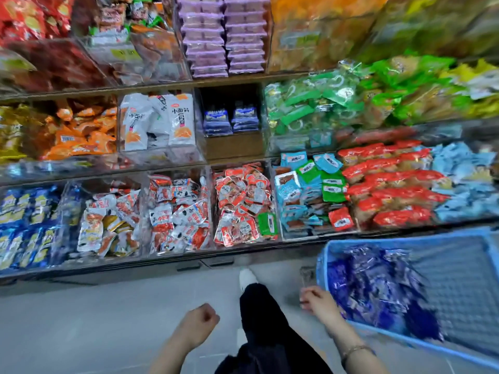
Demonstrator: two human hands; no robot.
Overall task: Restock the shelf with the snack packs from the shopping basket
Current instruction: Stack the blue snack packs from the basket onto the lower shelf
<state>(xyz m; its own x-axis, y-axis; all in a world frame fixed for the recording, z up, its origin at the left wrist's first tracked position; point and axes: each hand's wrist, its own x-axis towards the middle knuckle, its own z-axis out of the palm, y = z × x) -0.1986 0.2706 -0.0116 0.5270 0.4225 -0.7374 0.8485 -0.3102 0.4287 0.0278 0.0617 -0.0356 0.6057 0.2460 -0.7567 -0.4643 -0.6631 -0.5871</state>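
Note:
A blue plastic shopping basket (456,241) hangs tilted at the lower right, in front of the shelf. Several shiny dark-blue snack packs (378,287) lie piled in its left half. My right hand (317,302) is at the basket's near left corner, fingers curled round what looks like its thin handle. My left hand (201,323) is a closed fist over the floor and holds nothing. In the middle shelf row, a wooden compartment (233,145) holds two short stacks of matching blue packs (231,120), with bare space around them.
Clear bins packed with other snacks fill the shelf: white packs (159,122) left of the wooden compartment, green packs (310,106) to its right, purple packs (224,36) above, red-and-white packs (243,203) below. My dark trouser leg and white shoe (247,276) stand on the grey floor.

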